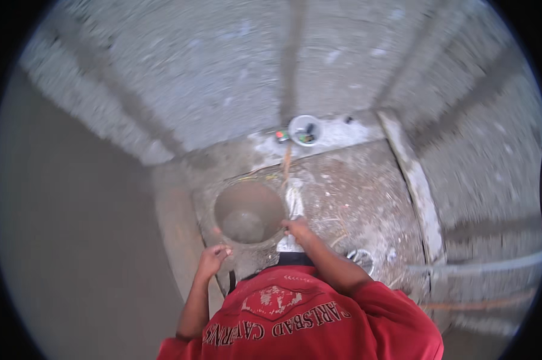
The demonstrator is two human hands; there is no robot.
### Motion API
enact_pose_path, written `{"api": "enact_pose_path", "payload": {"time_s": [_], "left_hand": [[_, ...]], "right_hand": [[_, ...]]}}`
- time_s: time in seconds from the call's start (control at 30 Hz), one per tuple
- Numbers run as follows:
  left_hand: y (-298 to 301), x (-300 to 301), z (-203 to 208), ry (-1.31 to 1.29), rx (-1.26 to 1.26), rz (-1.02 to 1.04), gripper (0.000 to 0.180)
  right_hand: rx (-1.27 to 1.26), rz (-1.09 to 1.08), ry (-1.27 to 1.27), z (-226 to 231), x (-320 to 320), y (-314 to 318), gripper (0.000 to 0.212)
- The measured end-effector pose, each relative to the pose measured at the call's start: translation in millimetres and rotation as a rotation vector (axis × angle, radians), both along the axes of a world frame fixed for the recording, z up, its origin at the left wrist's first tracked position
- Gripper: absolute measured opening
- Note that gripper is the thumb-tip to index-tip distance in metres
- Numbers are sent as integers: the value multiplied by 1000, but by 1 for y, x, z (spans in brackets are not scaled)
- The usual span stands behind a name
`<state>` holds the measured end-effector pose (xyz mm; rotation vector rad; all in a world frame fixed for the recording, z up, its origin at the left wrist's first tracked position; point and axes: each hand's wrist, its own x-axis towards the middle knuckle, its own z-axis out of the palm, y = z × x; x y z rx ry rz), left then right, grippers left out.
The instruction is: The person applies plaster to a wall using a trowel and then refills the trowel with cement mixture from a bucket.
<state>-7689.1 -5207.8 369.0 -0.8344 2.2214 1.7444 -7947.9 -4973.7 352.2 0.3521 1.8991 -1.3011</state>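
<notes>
In front of me stands a round, mud-coloured bucket (247,193) with a paler grey patch at its bottom. My right hand (296,229) is at the bucket's right rim, with its fingers closed on the edge. Just outside the near left rim is my left hand (214,260), apart from the bucket. Its fingers are curled together, and whatever may be between them is too small to make out. A crumpled whitish strip (294,201) lies on the ground beside the bucket, to the right.
A white tub (292,129) with dark and green items sits on the far ledge (349,133), beside a small red-and-green object (282,136). Debris covers the dirt floor (361,186). A white ring-shaped thing (361,259) lies near my right forearm. Rough walls (235,78) enclose the space.
</notes>
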Motion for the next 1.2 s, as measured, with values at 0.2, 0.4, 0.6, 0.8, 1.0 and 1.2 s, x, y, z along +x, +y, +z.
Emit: {"api": "enact_pose_path", "payload": {"time_s": [0.2, 0.4, 0.6, 0.8, 1.0, 1.2], "left_hand": [[-86, 81, -40, -115, -300, 750, 53], [-68, -43, -30, -68, 260, 834, 67], [-134, -90, -60, -59, 236, 869, 43], [-155, -102, -121, 4, 234, 933, 33], [-180, -121, -220, -678, -372, 1059, 51], [-226, -158, -393, -507, -710, 1237, 51]], "right_hand": [[-54, 483, 234, -6, -44, -113, 48], [-28, 1038, 371, -38, -134, -171, 46], [-20, 1284, 181, 6, -157, -282, 53], [331, 1442, 625, -94, -201, -340, 72], [385, 1630, 834, -213, -256, -414, 46], [399, 1835, 1186, -406, -322, -528, 48]]}}
